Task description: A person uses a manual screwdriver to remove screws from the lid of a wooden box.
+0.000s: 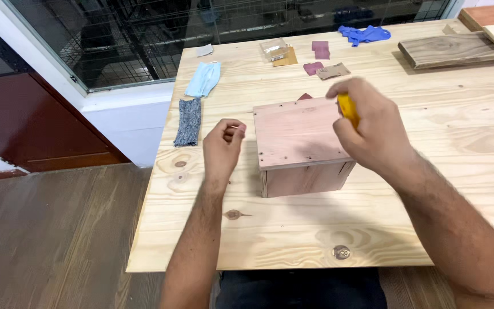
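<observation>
Head view: looks down on a pale pine tabletop (293, 234) with two bare forearms reaching in from below.
Wooden box (299, 146): reddish, square, near the middle of the tabletop, closed top facing up with small screw heads along its edges; contents hidden.
Right hand (367, 129): over the box's right edge, fingers (344, 129) curled tight around a yellow tool (348, 110); only a short yellow stretch visible, tip unclear.
Left hand (224, 146): just left of the box, not touching it, fingers (232, 130) curled in with tips pinched together; anything held between them too small to tell.
Clear plastic container (274, 48): far side of the tabletop, small, partly on a tan sheet (287, 58); contents not discernible.
Sandpaper pieces (319, 50): maroon and brown, behind the box, well apart from both hands.
Face mask (204, 79): light blue, at the left edge, with a grey cloth strip (188, 121) just below it.
Blue gloves (364, 34): far edge, right of the container.
Planks (458, 50): stacked at the far right corner.
</observation>
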